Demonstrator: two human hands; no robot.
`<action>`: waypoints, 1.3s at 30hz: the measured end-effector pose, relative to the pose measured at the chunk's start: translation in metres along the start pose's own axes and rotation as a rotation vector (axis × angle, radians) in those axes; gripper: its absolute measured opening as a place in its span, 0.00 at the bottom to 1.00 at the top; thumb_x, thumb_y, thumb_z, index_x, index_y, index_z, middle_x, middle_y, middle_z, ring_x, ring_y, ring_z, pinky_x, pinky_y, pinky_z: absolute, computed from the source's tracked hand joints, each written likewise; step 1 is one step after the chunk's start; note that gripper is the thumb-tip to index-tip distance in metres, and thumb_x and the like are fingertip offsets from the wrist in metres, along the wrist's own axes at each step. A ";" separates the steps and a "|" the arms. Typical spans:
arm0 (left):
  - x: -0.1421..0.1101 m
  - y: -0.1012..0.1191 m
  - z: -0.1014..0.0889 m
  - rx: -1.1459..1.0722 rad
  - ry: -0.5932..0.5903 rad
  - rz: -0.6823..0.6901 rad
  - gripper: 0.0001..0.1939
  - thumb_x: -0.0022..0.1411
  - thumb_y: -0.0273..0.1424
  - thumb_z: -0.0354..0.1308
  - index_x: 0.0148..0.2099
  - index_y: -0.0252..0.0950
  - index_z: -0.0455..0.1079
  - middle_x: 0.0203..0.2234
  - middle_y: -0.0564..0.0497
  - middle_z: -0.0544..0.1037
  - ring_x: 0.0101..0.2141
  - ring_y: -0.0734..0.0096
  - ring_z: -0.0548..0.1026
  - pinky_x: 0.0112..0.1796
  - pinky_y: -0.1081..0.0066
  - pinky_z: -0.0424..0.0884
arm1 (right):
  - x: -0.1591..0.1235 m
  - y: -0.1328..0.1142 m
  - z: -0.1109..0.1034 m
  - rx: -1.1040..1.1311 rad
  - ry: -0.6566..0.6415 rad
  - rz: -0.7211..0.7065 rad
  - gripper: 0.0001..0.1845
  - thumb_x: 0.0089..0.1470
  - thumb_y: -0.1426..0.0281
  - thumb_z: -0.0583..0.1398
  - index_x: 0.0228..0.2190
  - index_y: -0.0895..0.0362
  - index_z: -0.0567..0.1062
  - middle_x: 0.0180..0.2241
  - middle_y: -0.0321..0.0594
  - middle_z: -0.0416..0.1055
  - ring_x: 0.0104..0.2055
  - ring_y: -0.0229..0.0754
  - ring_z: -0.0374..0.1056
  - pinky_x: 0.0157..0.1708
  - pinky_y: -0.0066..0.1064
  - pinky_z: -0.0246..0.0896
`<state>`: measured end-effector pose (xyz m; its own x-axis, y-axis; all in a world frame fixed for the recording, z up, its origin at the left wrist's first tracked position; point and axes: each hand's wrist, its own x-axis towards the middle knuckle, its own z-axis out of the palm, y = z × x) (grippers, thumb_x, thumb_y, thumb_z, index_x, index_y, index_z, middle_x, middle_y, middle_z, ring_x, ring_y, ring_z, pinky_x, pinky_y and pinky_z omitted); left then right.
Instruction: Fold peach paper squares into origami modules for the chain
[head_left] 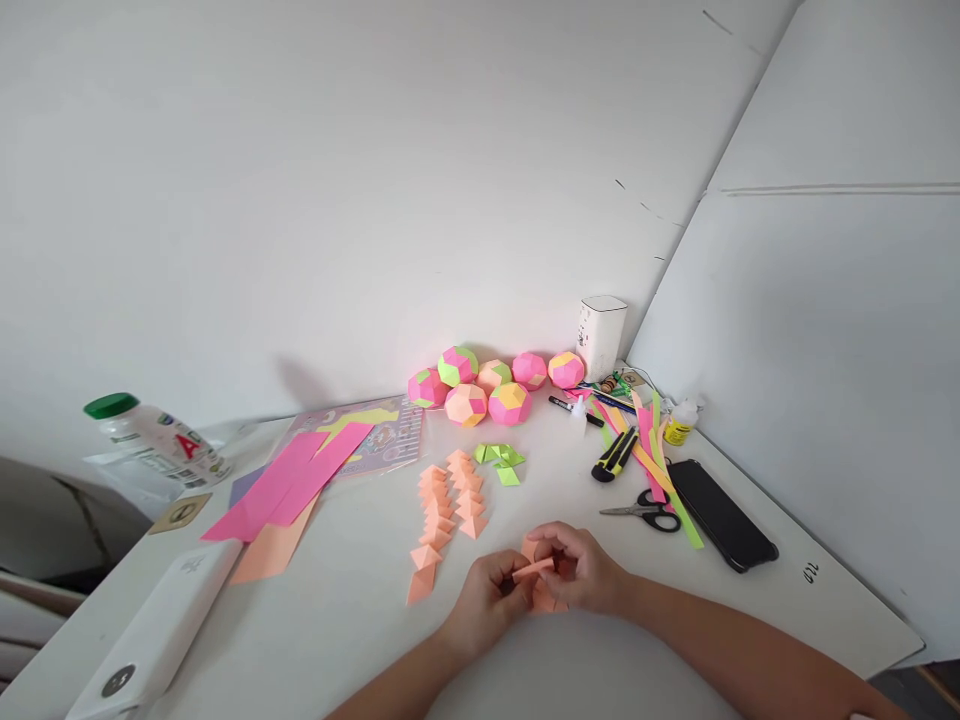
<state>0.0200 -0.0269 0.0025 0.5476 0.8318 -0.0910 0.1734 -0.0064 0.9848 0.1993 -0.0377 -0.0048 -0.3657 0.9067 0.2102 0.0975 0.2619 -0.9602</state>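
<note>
Between my left hand (487, 600) and my right hand (585, 568) is a small folded strip of peach paper (534, 569), with the fingers of both hands closed on it. More peach paper (546, 600) shows below and behind the fingers; my hands partly cover it. Beyond my left hand, two rows of folded peach paper pieces (437, 518) lie on the white table (360, 620). Several folded green paper pieces (508, 470) sit just past them.
Paper balls (466, 405) cluster against the wall. At right are scissors (652, 512), a cutter knife (615, 455), paper strips (658, 465), a glue bottle (680, 424) and a black phone (720, 512). Pink sheets (292, 480), a white bottle (161, 440) and a long white device (161, 630) occupy the left.
</note>
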 end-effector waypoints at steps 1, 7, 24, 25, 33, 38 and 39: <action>0.000 0.000 0.000 0.010 0.005 0.003 0.05 0.52 0.25 0.53 0.25 0.32 0.65 0.18 0.56 0.62 0.21 0.77 0.58 0.22 0.75 0.53 | 0.000 0.000 0.000 -0.009 -0.003 -0.001 0.20 0.46 0.76 0.58 0.44 0.56 0.67 0.27 0.34 0.67 0.26 0.34 0.62 0.25 0.26 0.59; 0.002 0.002 0.002 0.012 0.011 -0.013 0.06 0.51 0.27 0.52 0.23 0.34 0.62 0.16 0.57 0.60 0.20 0.77 0.57 0.22 0.74 0.51 | -0.001 -0.005 -0.001 -0.056 -0.001 0.022 0.21 0.43 0.79 0.56 0.42 0.55 0.67 0.25 0.32 0.66 0.22 0.32 0.58 0.22 0.23 0.54; 0.008 0.014 -0.003 -0.285 0.001 0.049 0.11 0.53 0.37 0.55 0.27 0.33 0.68 0.18 0.55 0.67 0.21 0.75 0.63 0.23 0.74 0.58 | 0.005 -0.012 -0.013 -0.561 -0.012 -0.455 0.15 0.47 0.79 0.54 0.38 0.55 0.68 0.49 0.49 0.58 0.39 0.43 0.65 0.38 0.36 0.63; 0.007 0.014 -0.003 -0.275 0.005 0.050 0.11 0.53 0.37 0.56 0.27 0.33 0.68 0.19 0.55 0.68 0.21 0.75 0.63 0.24 0.74 0.59 | 0.005 -0.013 -0.012 -0.542 -0.038 -0.457 0.14 0.47 0.77 0.54 0.39 0.55 0.69 0.49 0.49 0.58 0.40 0.45 0.65 0.40 0.37 0.63; 0.005 0.018 -0.001 -0.183 -0.043 0.154 0.11 0.57 0.34 0.52 0.34 0.33 0.72 0.21 0.55 0.67 0.23 0.76 0.60 0.25 0.75 0.57 | 0.007 -0.002 -0.011 -0.335 0.049 -0.174 0.05 0.52 0.71 0.56 0.33 0.55 0.70 0.26 0.38 0.69 0.26 0.39 0.65 0.28 0.29 0.61; 0.004 0.018 -0.001 -0.160 -0.025 0.133 0.08 0.55 0.33 0.53 0.30 0.34 0.70 0.18 0.57 0.63 0.21 0.77 0.58 0.23 0.75 0.53 | 0.005 -0.003 -0.008 -0.230 0.095 -0.068 0.04 0.48 0.71 0.58 0.30 0.56 0.72 0.25 0.38 0.70 0.25 0.39 0.65 0.26 0.29 0.60; 0.004 0.018 -0.001 -0.178 -0.027 0.125 0.08 0.55 0.33 0.53 0.29 0.34 0.69 0.19 0.57 0.64 0.21 0.76 0.59 0.23 0.75 0.54 | 0.004 -0.004 -0.007 -0.208 0.107 -0.051 0.04 0.48 0.71 0.58 0.29 0.57 0.72 0.25 0.38 0.69 0.24 0.39 0.65 0.26 0.29 0.60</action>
<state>0.0241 -0.0232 0.0200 0.5775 0.8157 0.0322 -0.0435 -0.0087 0.9990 0.2041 -0.0323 0.0010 -0.2756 0.9176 0.2865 0.2739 0.3606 -0.8916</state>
